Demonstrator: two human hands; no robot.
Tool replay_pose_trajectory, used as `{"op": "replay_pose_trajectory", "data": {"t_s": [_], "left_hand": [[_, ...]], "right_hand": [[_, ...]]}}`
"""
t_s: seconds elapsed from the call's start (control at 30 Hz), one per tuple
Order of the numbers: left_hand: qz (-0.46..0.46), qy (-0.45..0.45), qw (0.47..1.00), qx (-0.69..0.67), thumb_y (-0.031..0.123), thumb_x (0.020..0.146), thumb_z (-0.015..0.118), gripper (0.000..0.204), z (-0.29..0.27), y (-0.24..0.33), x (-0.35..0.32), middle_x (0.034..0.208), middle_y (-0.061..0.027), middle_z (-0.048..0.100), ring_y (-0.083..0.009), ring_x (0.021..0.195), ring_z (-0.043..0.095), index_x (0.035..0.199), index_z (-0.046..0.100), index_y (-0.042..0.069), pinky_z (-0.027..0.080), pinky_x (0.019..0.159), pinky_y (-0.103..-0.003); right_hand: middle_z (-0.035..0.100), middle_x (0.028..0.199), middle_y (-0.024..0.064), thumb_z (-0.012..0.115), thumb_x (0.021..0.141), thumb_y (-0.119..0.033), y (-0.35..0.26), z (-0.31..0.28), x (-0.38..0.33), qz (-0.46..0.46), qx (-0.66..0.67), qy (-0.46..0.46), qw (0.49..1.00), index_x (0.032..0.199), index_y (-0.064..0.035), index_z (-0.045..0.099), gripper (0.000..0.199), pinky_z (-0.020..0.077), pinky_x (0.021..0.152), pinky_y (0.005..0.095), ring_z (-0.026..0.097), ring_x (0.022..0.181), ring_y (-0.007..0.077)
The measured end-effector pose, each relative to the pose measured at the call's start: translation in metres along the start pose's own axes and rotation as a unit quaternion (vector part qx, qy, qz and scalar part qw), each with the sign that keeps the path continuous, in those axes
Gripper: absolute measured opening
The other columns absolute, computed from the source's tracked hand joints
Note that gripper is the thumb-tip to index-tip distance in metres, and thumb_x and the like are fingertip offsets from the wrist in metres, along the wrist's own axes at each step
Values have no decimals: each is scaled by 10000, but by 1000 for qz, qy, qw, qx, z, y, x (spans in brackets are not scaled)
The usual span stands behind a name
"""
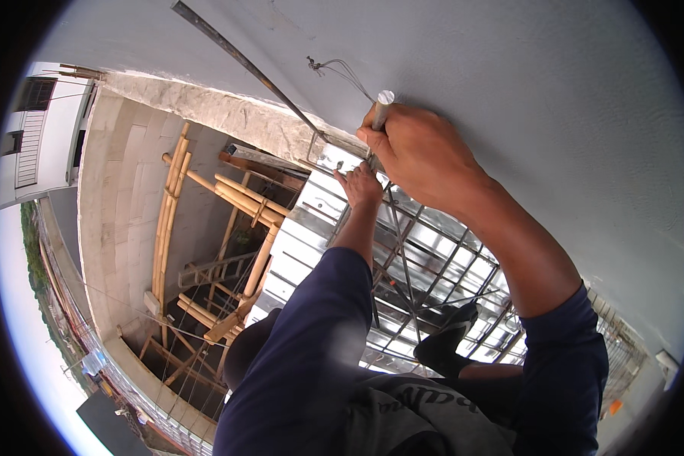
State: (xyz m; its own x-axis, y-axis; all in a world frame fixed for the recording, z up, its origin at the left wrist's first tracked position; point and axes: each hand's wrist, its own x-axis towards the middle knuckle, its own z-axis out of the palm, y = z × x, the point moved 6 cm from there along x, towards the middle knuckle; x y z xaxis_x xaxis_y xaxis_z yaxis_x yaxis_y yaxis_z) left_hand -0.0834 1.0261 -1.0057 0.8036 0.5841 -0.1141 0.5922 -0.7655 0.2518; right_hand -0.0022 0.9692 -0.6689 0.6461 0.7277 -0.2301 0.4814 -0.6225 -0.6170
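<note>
My right hand (425, 156) is closed round a short rod-shaped tool with a round, silvery end (384, 106); its lower part is hidden by the fingers. A thin loop of tie wire (346, 74) sticks out beside this fist, against the grey wall. Lower and to the left, my left hand (362, 186) has its fingers bent together at the wall's foot, by the edge of the shiny metal decking (292, 251). What they pinch is too small to make out. A long dark steel bar (247, 64) slants down along the wall toward the left hand.
Crossed reinforcing bars (403, 285) lie over the decking, where my shoe (448, 334) stands. Left of the decking edge is a deep drop with bamboo scaffolding (175, 213) and a block wall (121, 175). The smooth grey wall (555, 114) rises close on the right.
</note>
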Motion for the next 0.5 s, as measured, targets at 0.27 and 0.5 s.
{"op": "replay_pose_trajectory", "data": {"t_s": [0.27,0.5], "left_hand": [[-8,-115,993,-38,120,900,446,184,-2,2,8,926,-106,660,-272,1026,589,1020,574,66,48,1158,-577],[-21,-125,990,-64,140,910,441,203,-5,-2,9,930,-107,661,-275,1034,596,1032,585,64,33,1163,-565]], "right_hand": [[658,827,183,499,974,-308,12,-2,-5,34,14,62,997,1024,1,616,333,499,756,429,647,799,340],[672,845,161,477,980,-422,14,-12,-32,141,100,112,979,1144,-20,589,449,502,788,391,667,817,296]]}}
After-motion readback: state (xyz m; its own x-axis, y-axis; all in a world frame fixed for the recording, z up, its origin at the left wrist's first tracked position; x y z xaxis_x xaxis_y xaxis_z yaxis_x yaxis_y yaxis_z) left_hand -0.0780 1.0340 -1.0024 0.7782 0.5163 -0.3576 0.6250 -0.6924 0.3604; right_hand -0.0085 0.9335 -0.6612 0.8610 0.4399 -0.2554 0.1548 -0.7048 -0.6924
